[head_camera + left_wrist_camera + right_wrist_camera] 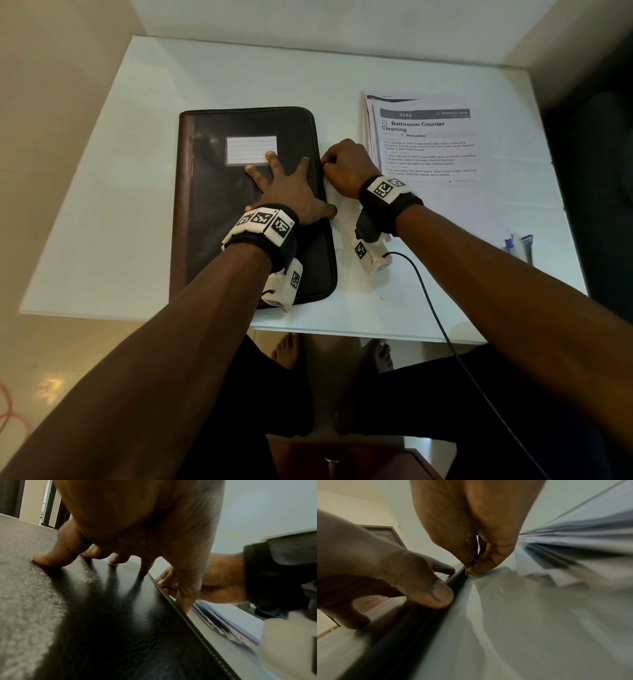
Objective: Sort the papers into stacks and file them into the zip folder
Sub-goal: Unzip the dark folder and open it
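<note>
On white table [102,192], beige walls behind: zip folder [219,212] lies flat, closed, papers [428,147] stacked just to its right. Left hand [291,192] w/ fingers spread, pressing cover. Right hand [346,168] curled at folder's right edge; right-wrist view alone shows fingertips [476,569] pinching the zip pull.

White glossy table [102,212] sits in a corner, cream wall [51,85] on the left, paler wall [342,20] behind. Floor [68,370] is shiny pale tile with a light glare and an orange cable [10,411] at the left edge; a dark wooden piece of furniture [342,459] is at the bottom. Dark doorway [10,497] beyond the table in the left wrist view, grey door [385,534] in the right wrist view.
</note>
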The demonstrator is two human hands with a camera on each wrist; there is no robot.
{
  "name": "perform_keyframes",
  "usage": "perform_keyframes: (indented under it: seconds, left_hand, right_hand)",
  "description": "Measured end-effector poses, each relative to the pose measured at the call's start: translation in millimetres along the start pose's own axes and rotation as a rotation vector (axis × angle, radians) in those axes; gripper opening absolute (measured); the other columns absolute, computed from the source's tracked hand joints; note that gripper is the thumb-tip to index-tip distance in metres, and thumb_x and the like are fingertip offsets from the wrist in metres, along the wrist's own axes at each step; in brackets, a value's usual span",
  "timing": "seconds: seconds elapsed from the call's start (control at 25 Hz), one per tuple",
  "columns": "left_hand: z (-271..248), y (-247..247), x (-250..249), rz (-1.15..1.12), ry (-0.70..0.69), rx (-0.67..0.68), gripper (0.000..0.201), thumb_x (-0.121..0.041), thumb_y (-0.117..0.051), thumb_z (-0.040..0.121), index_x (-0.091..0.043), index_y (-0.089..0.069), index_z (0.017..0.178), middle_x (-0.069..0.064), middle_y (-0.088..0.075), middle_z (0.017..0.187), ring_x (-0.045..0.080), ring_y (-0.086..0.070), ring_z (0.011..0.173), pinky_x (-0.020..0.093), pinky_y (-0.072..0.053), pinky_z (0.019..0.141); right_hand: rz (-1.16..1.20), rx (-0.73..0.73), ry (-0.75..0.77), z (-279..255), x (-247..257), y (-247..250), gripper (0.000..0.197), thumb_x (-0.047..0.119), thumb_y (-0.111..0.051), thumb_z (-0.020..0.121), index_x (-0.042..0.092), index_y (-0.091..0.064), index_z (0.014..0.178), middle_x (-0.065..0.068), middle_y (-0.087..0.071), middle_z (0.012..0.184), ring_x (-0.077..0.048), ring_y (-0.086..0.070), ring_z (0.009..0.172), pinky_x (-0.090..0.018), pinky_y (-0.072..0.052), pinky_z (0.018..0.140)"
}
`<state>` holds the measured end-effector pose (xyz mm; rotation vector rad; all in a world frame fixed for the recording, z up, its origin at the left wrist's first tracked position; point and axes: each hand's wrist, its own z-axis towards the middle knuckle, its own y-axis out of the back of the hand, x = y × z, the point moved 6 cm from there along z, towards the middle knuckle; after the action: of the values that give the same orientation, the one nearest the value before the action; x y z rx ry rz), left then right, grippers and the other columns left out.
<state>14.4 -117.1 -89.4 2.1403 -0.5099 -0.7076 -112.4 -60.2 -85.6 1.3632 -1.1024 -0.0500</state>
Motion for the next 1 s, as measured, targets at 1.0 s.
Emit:
perform_keyframes:
  seconds: [1.0]
  left_hand:
    - [-68, 6, 18, 0.102, -0.087, 0.037, 0.094, -0.038, -0.09, 0.071, -0.023, -0.046, 0.153, 0.015, -0.03, 0.16, 0.044, -0.026, 0.149, 0.058, -0.037, 0.117]
  right_hand:
    - [0.001, 0.035, -0.068, -168, -13, -27, 0.023, 0.004, -0.057, 0.09, 0.0, -0.076, 0.1, -0.018, -0.074, 0.102, -0.032, -0.069, 0.095, -0.044, -0.057, 0.091]
